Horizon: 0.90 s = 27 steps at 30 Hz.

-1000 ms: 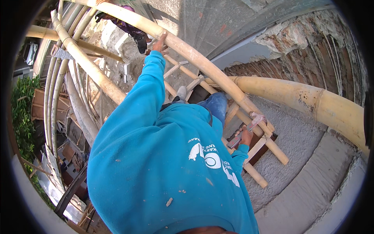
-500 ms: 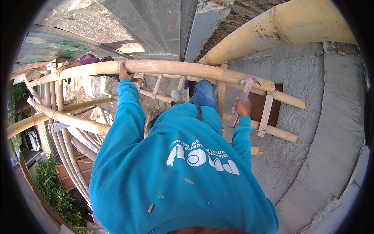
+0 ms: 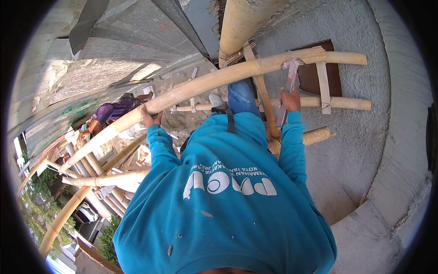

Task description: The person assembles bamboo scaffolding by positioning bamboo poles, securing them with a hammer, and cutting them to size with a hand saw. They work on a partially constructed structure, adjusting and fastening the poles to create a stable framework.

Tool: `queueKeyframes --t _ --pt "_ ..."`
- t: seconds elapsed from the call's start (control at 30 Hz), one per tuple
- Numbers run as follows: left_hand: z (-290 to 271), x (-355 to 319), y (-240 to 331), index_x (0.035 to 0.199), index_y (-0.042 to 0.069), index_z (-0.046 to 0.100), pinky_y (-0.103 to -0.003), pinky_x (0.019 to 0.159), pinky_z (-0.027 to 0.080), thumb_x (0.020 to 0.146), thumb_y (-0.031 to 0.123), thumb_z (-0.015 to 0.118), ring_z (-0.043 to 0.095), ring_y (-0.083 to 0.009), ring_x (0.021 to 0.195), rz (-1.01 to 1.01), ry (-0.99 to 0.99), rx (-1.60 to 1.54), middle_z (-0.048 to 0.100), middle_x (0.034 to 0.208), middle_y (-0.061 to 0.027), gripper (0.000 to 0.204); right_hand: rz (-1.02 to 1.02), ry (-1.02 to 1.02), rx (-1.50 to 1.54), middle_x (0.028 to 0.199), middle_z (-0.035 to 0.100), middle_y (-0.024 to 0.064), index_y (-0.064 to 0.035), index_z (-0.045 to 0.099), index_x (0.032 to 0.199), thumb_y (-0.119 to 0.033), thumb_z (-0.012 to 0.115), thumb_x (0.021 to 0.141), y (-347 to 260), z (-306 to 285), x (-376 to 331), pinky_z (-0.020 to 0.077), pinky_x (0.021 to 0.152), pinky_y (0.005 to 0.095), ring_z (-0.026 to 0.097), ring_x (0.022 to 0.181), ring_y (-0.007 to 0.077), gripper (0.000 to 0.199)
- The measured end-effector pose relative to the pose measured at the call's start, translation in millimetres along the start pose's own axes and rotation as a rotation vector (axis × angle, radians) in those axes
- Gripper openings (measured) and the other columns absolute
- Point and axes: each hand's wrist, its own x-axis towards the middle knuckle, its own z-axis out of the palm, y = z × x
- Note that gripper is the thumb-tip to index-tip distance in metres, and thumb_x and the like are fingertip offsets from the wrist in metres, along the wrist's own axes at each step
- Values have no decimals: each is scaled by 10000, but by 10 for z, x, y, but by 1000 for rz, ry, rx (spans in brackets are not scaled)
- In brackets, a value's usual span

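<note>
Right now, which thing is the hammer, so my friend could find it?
Find the long curved bamboo pole running across the middle, with the left hand gripping it. Follow it right to where a flat wooden slat crosses it. The hammer stands upright in the right hand, its head against the pole: the only metal thing among the yellow bamboo.

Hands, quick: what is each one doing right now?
Left hand: closed around the long bamboo pole.
Right hand: closed on the hammer, its head resting against that pole.
</note>
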Motion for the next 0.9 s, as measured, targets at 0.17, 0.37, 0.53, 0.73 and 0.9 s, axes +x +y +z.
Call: queueKeyframes --t 0.17,0.37,0.53,0.73,0.9 --pt "13 52 81 1458 62 373 -653 1047 416 911 443 594 476 -402 1307 -56 -88 80 476 1432 -188 702 21 8 175 719 585 91 9 506 1063 -139 624 932 152 -144 -72 453 402 308 558 469 150 230" --pt "-34 36 67 1400 13 418 -620 1052 430 922 408 556 484 -407 1297 5 -85 87 478 1414 -215 635 40 163 397 707 573 63 -21 520 996 -153 641 943 437 -390 -517 443 403 301 533 467 138 186" --pt "-73 49 32 1404 14 413 -620 1058 426 919 409 558 485 -408 1297 18 -154 31 473 1420 -214 642 55 277 488 708 570 72 -22 515 993 -143 640 946 861 -701 -616 448 400 322 538 476 154 179" --pt "-322 -54 -53 1424 45 417 -611 1042 447 892 402 612 525 -395 1259 -45 -23 15 503 1406 -189 670 80 319 537 721 565 83 -28 508 980 -143 650 941 959 -784 -661 456 413 333 537 487 168 187" --pt "-365 -286 -143 1365 28 444 -608 1010 480 895 402 626 559 -391 1214 -4 26 35 539 1330 -201 628 33 296 450 721 557 80 -22 511 993 -138 662 933 879 -660 -638 467 425 334 542 507 170 199"
